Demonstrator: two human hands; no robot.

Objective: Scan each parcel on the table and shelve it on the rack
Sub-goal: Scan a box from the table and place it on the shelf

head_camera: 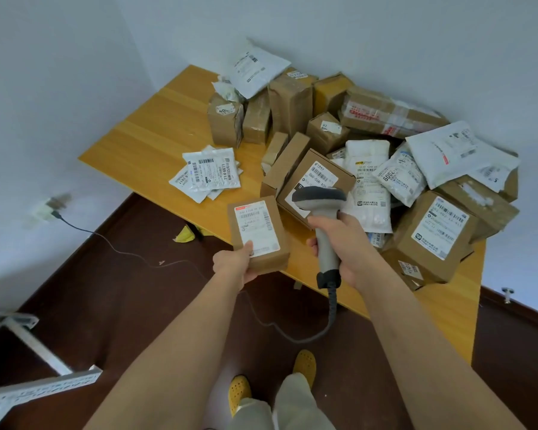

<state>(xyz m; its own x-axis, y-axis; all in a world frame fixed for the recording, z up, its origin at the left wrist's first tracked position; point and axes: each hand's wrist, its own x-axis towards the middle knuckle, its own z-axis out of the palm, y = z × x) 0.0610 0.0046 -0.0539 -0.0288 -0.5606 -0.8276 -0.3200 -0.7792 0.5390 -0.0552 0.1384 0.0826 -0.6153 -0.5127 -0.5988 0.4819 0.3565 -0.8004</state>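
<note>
My left hand [235, 264] grips a small brown cardboard parcel [259, 230] by its near end, thumb on the white shipping label, label facing up. It hovers at the front edge of the wooden table [143, 131]. My right hand [339, 243] holds a grey handheld barcode scanner [322, 209] by its handle, just right of the parcel, its head level with the parcel's far end. A coiled cable hangs from the handle. Several more boxes and white mailer bags [354, 141] lie piled on the table's right and far side.
A few flat white pouches [210, 173] lie apart on the table's left middle. A white metal rack frame [35, 367] shows at the bottom left on the dark floor. A thin cable [121, 249] runs from a wall socket across the floor. Walls close in behind the table.
</note>
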